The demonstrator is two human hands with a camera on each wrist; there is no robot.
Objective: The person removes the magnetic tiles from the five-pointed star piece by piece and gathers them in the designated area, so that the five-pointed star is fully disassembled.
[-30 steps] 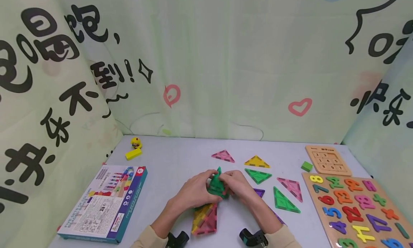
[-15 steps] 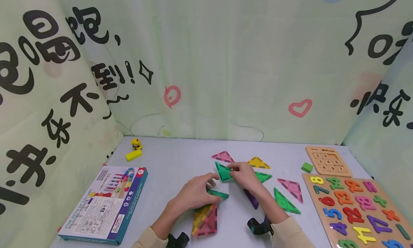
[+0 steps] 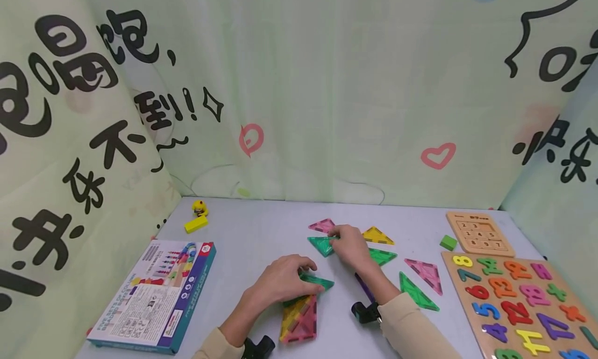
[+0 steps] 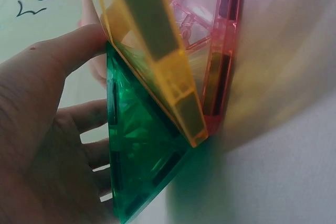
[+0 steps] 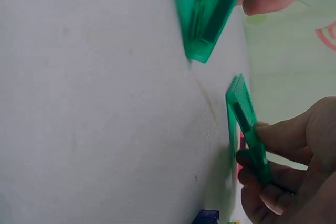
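My left hand [image 3: 299, 274] grips a green triangle tile [image 3: 321, 282] low over the table, its fingers curled on it beside a yellow and pink tile pair [image 3: 299, 317]. The left wrist view shows that green tile [image 4: 136, 150] against the yellow tile [image 4: 152, 51] and the pink tile [image 4: 210, 35]. Farther back, my right hand [image 3: 337, 240] pinches a second green triangle tile [image 3: 320, 244] by its edge, just in front of a pink triangle [image 3: 321, 225]. In the right wrist view this tile [image 5: 247, 124] stands on edge between my fingers [image 5: 273, 156].
Loose triangles lie to the right: yellow [image 3: 377, 236], green [image 3: 384, 255], pink [image 3: 425, 272], green [image 3: 417, 292], purple [image 3: 363, 287]. A game box [image 3: 154, 294] lies left, with a yellow block [image 3: 195, 223] behind. A number board [image 3: 523, 302], small puzzle [image 3: 478, 233] and green cube [image 3: 448, 242] sit right.
The two green tiles were held together upright; my right hand pulled one away and carried it back toward the pink triangle. My left hand sank to the table with the other.
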